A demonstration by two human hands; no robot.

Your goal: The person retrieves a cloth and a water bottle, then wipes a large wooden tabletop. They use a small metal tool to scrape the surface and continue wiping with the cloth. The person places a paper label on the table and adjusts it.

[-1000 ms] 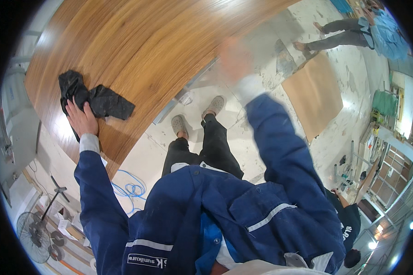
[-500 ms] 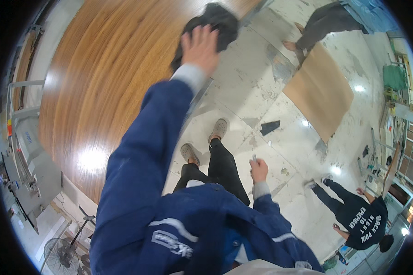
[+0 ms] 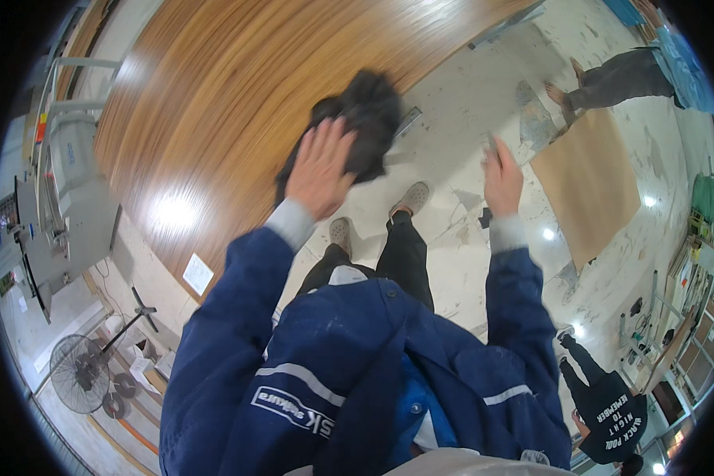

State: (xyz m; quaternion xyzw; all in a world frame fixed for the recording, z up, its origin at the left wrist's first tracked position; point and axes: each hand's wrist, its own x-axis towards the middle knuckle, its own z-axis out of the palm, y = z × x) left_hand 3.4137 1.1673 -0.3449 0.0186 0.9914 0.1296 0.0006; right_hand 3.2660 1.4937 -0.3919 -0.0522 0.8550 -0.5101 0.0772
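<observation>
Head view: the left hand presses flat, fingers spread, on a dark cloth at the near edge of the glossy wooden panel. The right hand hangs open and empty over the pale floor. Wiping looks underway; another stroke needs steady pressure.

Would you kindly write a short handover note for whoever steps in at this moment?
Left hand: flat on the dark cloth, pressing it on the glossy wooden panel near its edge.
Right hand: raised above the pale floor, open; whether it holds something small I cannot tell.
Done: cloth is on the panel surface.
Left: how much of the panel has been wiped is not visible.
</observation>
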